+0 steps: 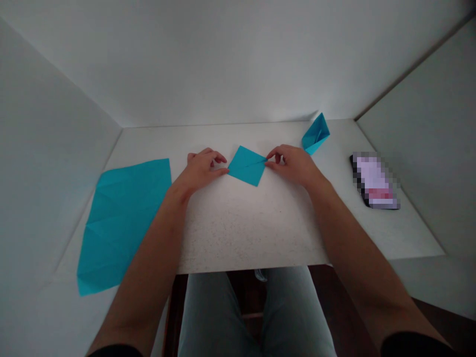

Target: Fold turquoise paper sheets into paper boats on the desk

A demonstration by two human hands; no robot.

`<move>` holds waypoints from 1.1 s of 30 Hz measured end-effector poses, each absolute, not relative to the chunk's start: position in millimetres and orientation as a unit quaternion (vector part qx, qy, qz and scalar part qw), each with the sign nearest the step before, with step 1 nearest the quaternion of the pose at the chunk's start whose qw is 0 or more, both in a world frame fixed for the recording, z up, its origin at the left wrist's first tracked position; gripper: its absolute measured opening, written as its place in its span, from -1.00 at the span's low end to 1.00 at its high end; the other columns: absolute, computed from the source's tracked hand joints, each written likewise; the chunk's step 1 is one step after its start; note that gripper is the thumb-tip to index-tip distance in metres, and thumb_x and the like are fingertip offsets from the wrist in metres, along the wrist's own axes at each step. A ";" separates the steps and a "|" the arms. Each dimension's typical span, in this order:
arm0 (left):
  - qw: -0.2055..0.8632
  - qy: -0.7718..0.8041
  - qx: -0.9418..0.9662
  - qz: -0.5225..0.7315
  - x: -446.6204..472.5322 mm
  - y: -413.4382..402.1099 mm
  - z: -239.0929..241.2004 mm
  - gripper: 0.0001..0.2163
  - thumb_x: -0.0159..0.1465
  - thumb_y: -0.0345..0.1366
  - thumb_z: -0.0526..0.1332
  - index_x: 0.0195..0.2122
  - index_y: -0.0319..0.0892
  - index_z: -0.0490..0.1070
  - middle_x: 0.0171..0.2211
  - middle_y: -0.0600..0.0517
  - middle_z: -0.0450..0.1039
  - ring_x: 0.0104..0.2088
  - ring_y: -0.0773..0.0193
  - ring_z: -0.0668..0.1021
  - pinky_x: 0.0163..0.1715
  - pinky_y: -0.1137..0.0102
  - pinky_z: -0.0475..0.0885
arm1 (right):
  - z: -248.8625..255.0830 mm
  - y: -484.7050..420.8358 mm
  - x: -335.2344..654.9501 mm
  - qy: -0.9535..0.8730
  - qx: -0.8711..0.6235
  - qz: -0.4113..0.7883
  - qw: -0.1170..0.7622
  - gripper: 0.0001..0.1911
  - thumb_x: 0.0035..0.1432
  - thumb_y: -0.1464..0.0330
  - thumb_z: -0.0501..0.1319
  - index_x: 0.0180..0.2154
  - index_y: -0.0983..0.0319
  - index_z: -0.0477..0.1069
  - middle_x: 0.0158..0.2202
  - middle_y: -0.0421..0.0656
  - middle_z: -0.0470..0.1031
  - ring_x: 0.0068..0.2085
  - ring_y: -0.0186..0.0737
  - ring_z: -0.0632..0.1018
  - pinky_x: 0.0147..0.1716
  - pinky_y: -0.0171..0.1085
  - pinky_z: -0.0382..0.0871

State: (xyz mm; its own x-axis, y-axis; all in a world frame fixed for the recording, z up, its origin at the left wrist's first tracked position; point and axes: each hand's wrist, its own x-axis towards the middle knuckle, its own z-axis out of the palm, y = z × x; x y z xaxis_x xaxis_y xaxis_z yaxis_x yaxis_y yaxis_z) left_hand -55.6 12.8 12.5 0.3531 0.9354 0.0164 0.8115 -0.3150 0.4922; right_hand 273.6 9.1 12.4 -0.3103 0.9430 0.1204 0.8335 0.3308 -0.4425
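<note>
Paper square (247,167) between sheet (124,218) and phone (375,179)

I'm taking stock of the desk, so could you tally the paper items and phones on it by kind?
Large blue sheet: 1
Folded blue papers: 2 (flat piece between the hands, standing piece at the back right)
Phone: 1
Total: 4

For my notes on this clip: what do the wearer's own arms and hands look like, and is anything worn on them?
The left hand and right hand are ungloved, with no watch or bracelet visible on either wrist. Both forearms are bare up to the black left sleeve and black right sleeve, which just enter the frame's bottom edge.
</note>
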 end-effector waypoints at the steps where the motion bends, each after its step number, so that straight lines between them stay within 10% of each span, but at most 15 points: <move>1: 0.204 0.547 0.797 0.152 -55.0 12.4 12.5 -0.77 0.34 -0.11 0.39 -0.04 -0.06 0.64 -0.05 -0.05 0.58 -0.11 0.08 0.58 0.23 -0.01 0.27 | 11.7 8.9 273.1 -0.797 -0.556 0.154 0.180 -0.81 0.35 0.20 0.36 -0.11 0.16 0.65 -0.20 -0.10 0.63 -0.29 -0.13 0.53 -0.25 -0.16 0.33; 26: 0.209 0.504 0.813 0.201 -46.2 9.0 12.1 -0.91 0.36 -0.21 0.37 -0.21 -0.08 0.59 -0.17 0.02 0.64 -0.22 0.16 0.63 0.22 -0.04 0.26 | -1.0 11.8 273.1 -0.801 -0.521 0.174 0.239 -0.89 0.32 0.27 0.34 -0.15 0.15 0.57 -0.05 -0.05 0.56 -0.34 -0.18 0.53 -0.25 -0.11 0.44; 33: 0.234 0.488 0.779 0.317 -49.1 15.7 4.2 -0.89 0.43 -0.18 0.34 -0.16 -0.07 0.52 -0.31 0.04 0.67 -0.35 0.24 0.65 -0.21 0.29 0.51 | 1.5 14.3 271.9 -0.782 -0.478 0.188 0.355 -0.85 0.43 0.18 0.27 -0.09 0.09 0.53 -0.14 -0.06 0.64 -0.15 -0.02 0.65 -0.09 -0.02 0.57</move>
